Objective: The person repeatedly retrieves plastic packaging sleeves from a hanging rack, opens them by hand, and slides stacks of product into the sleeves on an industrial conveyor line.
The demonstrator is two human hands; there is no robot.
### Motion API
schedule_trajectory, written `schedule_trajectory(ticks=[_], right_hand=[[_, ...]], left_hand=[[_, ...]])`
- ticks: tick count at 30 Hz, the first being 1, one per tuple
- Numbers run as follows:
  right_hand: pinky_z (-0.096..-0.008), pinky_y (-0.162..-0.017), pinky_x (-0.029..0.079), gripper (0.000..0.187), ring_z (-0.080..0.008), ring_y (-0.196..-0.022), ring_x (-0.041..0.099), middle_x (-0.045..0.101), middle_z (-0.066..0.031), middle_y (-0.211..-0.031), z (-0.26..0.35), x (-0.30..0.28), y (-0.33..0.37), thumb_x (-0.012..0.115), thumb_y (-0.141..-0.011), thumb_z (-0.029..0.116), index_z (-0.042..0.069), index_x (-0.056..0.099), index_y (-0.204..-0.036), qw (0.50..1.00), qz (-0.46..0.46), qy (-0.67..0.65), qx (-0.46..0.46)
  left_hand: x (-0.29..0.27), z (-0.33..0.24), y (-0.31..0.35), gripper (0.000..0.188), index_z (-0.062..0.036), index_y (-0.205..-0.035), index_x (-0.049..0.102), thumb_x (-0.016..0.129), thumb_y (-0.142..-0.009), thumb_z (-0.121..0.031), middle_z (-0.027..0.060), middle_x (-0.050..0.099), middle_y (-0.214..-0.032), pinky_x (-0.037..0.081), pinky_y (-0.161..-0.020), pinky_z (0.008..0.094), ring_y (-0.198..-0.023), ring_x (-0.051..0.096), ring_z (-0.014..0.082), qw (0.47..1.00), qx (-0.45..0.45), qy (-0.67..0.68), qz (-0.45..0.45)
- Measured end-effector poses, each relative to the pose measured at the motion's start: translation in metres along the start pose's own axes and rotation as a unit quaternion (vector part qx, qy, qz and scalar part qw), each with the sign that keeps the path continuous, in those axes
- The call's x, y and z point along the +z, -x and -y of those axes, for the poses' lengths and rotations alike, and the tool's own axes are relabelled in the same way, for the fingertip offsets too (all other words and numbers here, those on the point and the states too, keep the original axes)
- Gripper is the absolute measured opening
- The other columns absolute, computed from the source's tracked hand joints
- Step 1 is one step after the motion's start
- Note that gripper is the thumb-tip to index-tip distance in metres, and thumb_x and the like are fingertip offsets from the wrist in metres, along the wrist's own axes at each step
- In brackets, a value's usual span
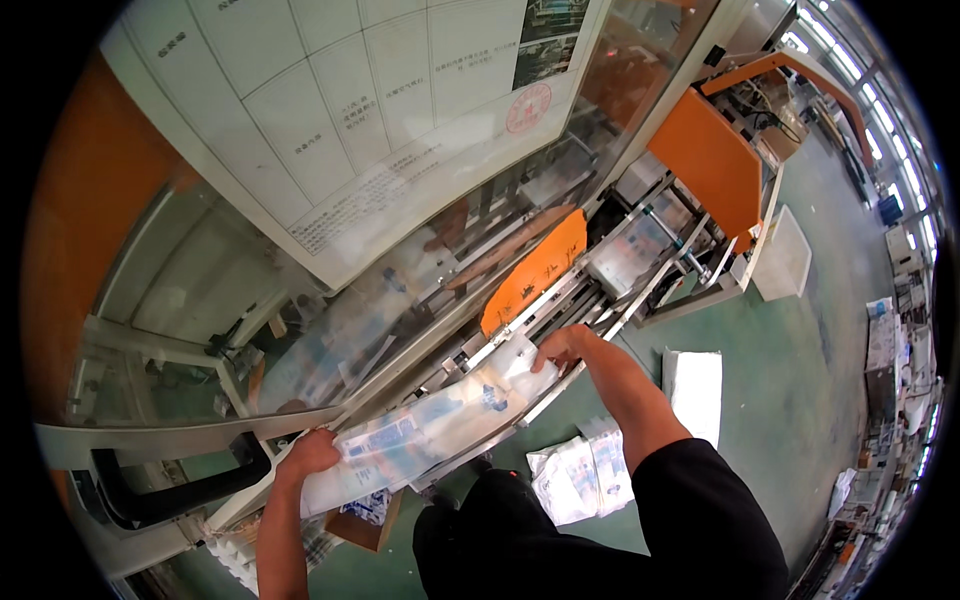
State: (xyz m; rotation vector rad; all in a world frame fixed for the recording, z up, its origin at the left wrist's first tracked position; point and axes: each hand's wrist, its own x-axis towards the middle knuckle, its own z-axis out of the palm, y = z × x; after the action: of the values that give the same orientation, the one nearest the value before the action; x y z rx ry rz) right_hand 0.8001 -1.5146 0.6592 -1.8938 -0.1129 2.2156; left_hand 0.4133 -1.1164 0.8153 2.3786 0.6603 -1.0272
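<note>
A row of clear plastic-wrapped packs (430, 425) with blue print lies along a narrow metal conveyor channel in front of me. My left hand (313, 452) grips the row near its left end, fingers bent and partly hidden against the wrap. At the opposite end, my right hand (560, 348) is closed on the last whitish pack, with thumb and fingers curled at its edge. Farther up the same channel, another wrapped pack (632, 255) sits inside the machine, beyond a gap of bare rails.
An orange guard plate (537, 275) stands beside the channel. A clear machine door with a black handle (180, 485) and a printed sheet (370, 120) is at left. Wrapped bundles (582, 470), a white block (692, 395) and a cardboard box (362, 525) sit on the green floor.
</note>
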Motion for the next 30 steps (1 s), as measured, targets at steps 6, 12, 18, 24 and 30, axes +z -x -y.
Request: schedule_trajectory(ticks=[6, 12, 18, 24, 30], right_hand=[[-0.0427, -0.098, 0.034, 0.086, -0.0277, -0.121, 0.043, 0.042, -0.0172, -0.135, -0.01, -0.002, -0.004, 0.075, -0.065, 0.046, 0.014, 0.038, -0.136, 0.999, 0.025, -0.028, 0.025], [-0.0428, -0.089, 0.047, 0.09, -0.0302, -0.121, 0.042, 0.034, -0.0199, -0.138, 0.014, -0.002, -0.004, 0.083, -0.061, 0.036, 0.01, 0.038, -0.135, 0.999, 0.027, -0.026, -0.005], [-0.0399, -0.081, 0.051, 0.077, -0.0272, -0.113, 0.046, 0.042, -0.0153, -0.13, -0.021, -0.021, -0.015, 0.079, -0.066, 0.037, 0.006, 0.046, -0.129, 0.998, -0.003, -0.045, -0.032], [-0.0355, -0.072, 0.053, 0.043, -0.0144, -0.09, 0.061, 0.065, -0.0006, -0.102, 0.002, 0.01, 0.0, 0.07, -0.078, 0.033, 0.01, 0.059, -0.112, 0.996, -0.026, -0.079, -0.041], [-0.0413, -0.074, 0.053, 0.06, -0.0201, -0.098, 0.052, 0.052, -0.0039, -0.116, -0.009, -0.003, -0.02, 0.081, -0.065, 0.032, 0.015, 0.054, -0.116, 0.988, -0.089, -0.127, 0.004]], left_hand=[[-0.002, -0.013, -0.004, 0.036, 0.0019, -0.092, 0.064, 0.049, -0.065, -0.016, 0.025, 0.062, -0.097, 0.047, -0.085, 0.0422, -0.095, 0.059, 0.037, 0.999, 0.045, -0.002, -0.016], [0.015, 0.024, -0.008, 0.034, 0.0041, -0.083, 0.064, 0.049, -0.067, -0.021, 0.0253, 0.063, -0.089, 0.048, -0.081, 0.0435, -0.087, 0.061, 0.0373, 0.997, 0.054, -0.039, -0.03], [0.004, -0.002, -0.022, 0.038, 0.0007, -0.093, 0.066, 0.046, -0.068, -0.02, 0.0243, 0.062, -0.099, 0.048, -0.083, 0.0453, -0.091, 0.061, 0.0374, 0.995, 0.073, -0.072, -0.01], [0.004, -0.001, -0.01, 0.043, -0.002, -0.103, 0.064, 0.048, -0.066, -0.018, 0.023, 0.062, -0.102, 0.047, -0.085, 0.0426, -0.097, 0.06, 0.0345, 0.997, 0.05, -0.034, 0.042], [0.006, 0.0, -0.026, 0.043, 0.0025, -0.101, 0.063, 0.048, -0.068, -0.021, 0.0241, 0.062, -0.103, 0.046, -0.086, 0.0424, -0.098, 0.06, 0.0352, 0.995, 0.092, -0.018, 0.038]])
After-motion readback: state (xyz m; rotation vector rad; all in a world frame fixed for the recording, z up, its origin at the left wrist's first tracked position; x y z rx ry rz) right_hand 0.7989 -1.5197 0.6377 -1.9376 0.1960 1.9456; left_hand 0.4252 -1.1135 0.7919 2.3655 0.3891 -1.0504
